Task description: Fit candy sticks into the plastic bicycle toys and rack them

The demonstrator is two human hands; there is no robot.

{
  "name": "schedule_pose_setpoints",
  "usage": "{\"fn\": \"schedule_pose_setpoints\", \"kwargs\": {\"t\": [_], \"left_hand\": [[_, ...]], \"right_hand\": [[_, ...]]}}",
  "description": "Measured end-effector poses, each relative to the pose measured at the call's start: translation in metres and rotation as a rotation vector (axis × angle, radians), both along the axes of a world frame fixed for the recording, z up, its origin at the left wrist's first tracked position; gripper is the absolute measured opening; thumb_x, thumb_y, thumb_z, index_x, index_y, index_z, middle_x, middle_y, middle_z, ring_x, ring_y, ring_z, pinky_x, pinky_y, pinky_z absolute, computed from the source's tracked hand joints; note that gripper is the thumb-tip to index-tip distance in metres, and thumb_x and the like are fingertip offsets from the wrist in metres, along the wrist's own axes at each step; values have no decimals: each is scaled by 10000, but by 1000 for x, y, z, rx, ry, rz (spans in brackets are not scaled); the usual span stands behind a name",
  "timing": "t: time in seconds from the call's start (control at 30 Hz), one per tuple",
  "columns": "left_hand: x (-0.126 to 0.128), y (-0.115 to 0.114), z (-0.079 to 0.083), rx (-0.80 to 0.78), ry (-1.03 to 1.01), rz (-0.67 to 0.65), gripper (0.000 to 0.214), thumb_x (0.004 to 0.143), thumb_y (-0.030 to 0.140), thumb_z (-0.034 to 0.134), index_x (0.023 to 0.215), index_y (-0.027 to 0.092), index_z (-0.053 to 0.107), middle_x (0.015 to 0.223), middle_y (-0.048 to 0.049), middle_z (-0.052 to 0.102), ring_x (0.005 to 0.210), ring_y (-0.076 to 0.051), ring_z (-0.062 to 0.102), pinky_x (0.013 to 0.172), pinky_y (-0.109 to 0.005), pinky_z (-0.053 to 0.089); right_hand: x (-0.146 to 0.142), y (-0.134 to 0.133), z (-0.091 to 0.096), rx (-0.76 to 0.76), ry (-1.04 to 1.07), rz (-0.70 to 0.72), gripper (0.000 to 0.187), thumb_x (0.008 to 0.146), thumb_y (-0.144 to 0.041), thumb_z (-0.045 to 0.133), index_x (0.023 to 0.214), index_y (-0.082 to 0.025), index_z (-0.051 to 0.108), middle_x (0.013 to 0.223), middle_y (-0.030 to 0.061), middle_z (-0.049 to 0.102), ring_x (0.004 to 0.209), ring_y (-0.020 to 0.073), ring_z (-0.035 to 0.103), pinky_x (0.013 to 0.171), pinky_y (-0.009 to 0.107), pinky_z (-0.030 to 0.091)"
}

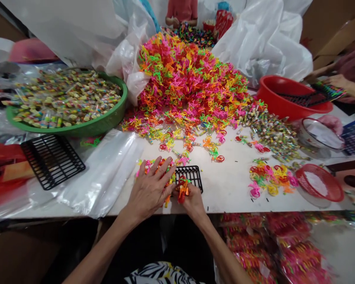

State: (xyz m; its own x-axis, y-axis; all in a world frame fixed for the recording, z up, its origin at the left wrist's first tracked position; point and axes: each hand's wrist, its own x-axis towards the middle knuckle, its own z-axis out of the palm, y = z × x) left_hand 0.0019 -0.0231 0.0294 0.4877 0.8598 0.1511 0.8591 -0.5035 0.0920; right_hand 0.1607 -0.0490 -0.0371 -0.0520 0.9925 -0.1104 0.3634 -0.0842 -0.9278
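A black slatted rack (192, 173) lies flat near the table's front edge, its left part covered by small bright plastic pieces (149, 165). Over those pieces my left hand (152, 185) lies palm down, fingers spread. Close beside it, my right hand (193, 201) is closed around a few red and orange plastic pieces (182, 190) above the rack's front edge. The exact kind of these pieces is too small to make out. Bare slats show on the rack's right part.
A heap of bright plastic pieces (192, 79) rises behind. Left are a green basin (106, 118) of wrapped sweets, a second black rack (53, 159) and clear bags (106, 173). Right are loose wrapped tubes (272, 128), a red basin (272, 94) and a red basket (328, 189). Co-workers sit behind and right.
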Motion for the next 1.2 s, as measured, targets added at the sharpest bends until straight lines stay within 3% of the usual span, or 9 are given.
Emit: {"fn": "schedule_pose_setpoints", "kwargs": {"t": [0.17,0.37,0.47,0.53,0.6,0.73,0.97,1.07,1.2], "left_hand": [[2,-2,2,-33,7,8,473,876,428,333,1331,299,353,1437,1,304,1315,-279,245,1052,-548,132],[5,-2,-1,29,-54,48,538,810,481,436,1300,258,421,1399,-58,374,1294,-318,279,1035,-561,160],[1,-3,-3,52,-54,30,512,807,475,441,1277,272,451,1382,-58,400,1279,-313,311,1027,-551,189],[-3,-4,-2,59,-37,6,516,807,481,439,1282,280,442,1382,-56,401,1274,-311,318,1020,-551,201],[-6,-5,-2,70,-18,-14,528,809,480,436,1299,285,417,1385,-55,395,1275,-311,316,1011,-556,211],[-7,-6,-1,93,11,-28,537,815,471,432,1311,268,401,1394,-61,380,1279,-313,307,1002,-552,231],[-6,-6,-4,107,0,-33,529,821,465,422,1304,248,415,1406,-59,357,1281,-319,300,998,-559,232],[-7,-6,-4,95,-11,-21,520,821,472,421,1298,263,421,1400,-48,369,1280,-307,308,1009,-546,225],[-5,-3,-1,90,-3,-1,449,844,443,399,1261,288,465,1379,-32,406,1274,-297,325,1002,-541,239]], "right_hand": [[-10,-4,6,175,-366,114,139,743,-126,467,662,-181,566,758,55,594,711,162,549,616,230,400],[-8,0,12,98,-640,266,137,758,-136,483,792,-161,613,802,50,631,690,146,570,588,219,363],[12,33,25,58,-601,430,84,737,-214,564,742,-171,636,718,14,641,670,135,576,569,202,360],[15,66,37,116,-684,315,149,787,-235,518,836,-188,651,811,26,659,754,143,590,617,206,379],[5,99,49,150,-838,211,229,848,-262,440,914,-178,642,923,70,654,835,171,596,658,233,402],[-25,132,60,148,-1055,332,240,805,-108,442,946,-126,635,983,138,628,898,232,601,698,287,427],[24,68,46,233,-1080,424,272,831,-91,395,963,-197,608,1003,83,607,870,183,595,683,255,411],[47,53,41,236,-1006,225,235,861,-200,402,994,-222,595,996,52,607,882,168,586,690,244,397],[45,68,34,36,-943,37,309,841,-401,422,841,-172,631,893,80,641,777,182,601,635,257,384]]}}
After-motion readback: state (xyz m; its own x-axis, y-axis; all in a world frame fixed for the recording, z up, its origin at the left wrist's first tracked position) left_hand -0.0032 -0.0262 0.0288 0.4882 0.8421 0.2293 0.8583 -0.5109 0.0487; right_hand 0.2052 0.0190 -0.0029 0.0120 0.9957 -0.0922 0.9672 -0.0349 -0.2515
